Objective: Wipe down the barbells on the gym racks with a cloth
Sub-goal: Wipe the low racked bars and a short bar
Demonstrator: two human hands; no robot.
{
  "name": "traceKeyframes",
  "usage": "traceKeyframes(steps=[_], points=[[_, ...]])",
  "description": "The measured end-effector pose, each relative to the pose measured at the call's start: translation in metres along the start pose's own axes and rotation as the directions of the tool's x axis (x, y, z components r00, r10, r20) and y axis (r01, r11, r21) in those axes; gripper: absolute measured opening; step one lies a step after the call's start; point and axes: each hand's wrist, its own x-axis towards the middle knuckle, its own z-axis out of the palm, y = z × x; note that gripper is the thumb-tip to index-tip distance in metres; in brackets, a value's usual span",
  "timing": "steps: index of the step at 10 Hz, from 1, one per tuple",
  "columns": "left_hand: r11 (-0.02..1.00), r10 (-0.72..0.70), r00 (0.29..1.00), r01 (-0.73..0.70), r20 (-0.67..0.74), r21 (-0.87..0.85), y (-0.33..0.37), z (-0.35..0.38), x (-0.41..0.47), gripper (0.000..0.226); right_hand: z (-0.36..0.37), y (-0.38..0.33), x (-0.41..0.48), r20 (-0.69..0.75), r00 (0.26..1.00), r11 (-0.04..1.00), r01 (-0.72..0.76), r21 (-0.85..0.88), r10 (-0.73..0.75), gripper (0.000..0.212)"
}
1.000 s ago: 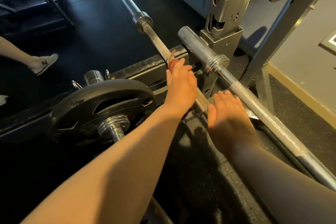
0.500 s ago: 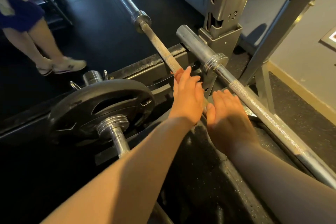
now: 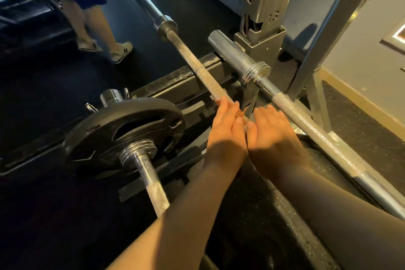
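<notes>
Left hand (image 3: 225, 131) presses orange cloth (image 3: 245, 110) onto middle barbell (image 3: 197, 68), fingers straight; right hand (image 3: 272, 136) flat, just right of it.

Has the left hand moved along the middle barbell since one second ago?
Yes. The left hand has slid along the middle barbell toward the person, ending farther from the collar at the bar's far end.

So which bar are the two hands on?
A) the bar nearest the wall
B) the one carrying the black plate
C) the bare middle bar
C: the left hand and right hand meet over the middle bar, which runs between the black plate and the bar by the wall.
</notes>
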Motion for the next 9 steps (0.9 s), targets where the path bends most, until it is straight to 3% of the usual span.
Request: traceKeyframes(steps=[1,2,3,4,5,6,7,8,9], points=[[0.997,-0.074,0.991,0.073,-0.108,-0.012,0.017,-0.029,0.02,0.037,-0.001,0.004,0.0,-0.014,1.0,1.0,0.017,0.019,-0.017,0.062],[0.983,-0.097,0.979,0.067,-0.177,-0.17,0.016,-0.04,0.05,0.03,0.003,0.006,-0.001,-0.023,1.0,0.999,0.009,0.038,-0.008,0.06],[0.991,0.131,0.967,-0.124,-0.22,0.048,0.018,-0.026,0.057,0.017,0.006,0.007,0.0,-0.004,0.999,0.998,0.038,-0.048,-0.038,0.058],[0.921,0.295,0.955,-0.293,0.033,0.256,-0.006,0.004,0.052,0.026,0.004,0.005,0.001,0.037,0.995,0.981,0.094,-0.171,-0.089,0.052],[0.968,0.235,0.972,-0.235,0.012,0.089,-0.006,0.016,0.037,0.047,0.004,0.007,0.002,0.039,0.984,0.959,0.179,-0.219,-0.174,0.054],[0.976,0.219,0.976,-0.219,0.003,-0.015,-0.003,0.004,0.025,0.047,0.003,0.007,-0.001,0.02,0.985,0.958,0.173,-0.227,-0.173,0.053],[0.939,0.312,0.945,-0.322,0.094,0.117,-0.017,-0.011,0.05,0.04,0.003,0.005,-0.001,-0.005,0.989,0.964,0.144,-0.223,-0.149,0.061],[0.997,0.083,0.996,-0.083,-0.041,0.01,-0.012,-0.013,0.092,0.027,0.01,0.006,0.0,-0.012,0.989,0.967,0.142,-0.21,-0.148,0.072],[0.974,-0.085,0.993,0.065,-0.083,-0.218,-0.003,-0.005,0.095,0.026,0.011,0.007,0.003,-0.036,0.995,0.986,0.084,-0.147,-0.09,0.067]])
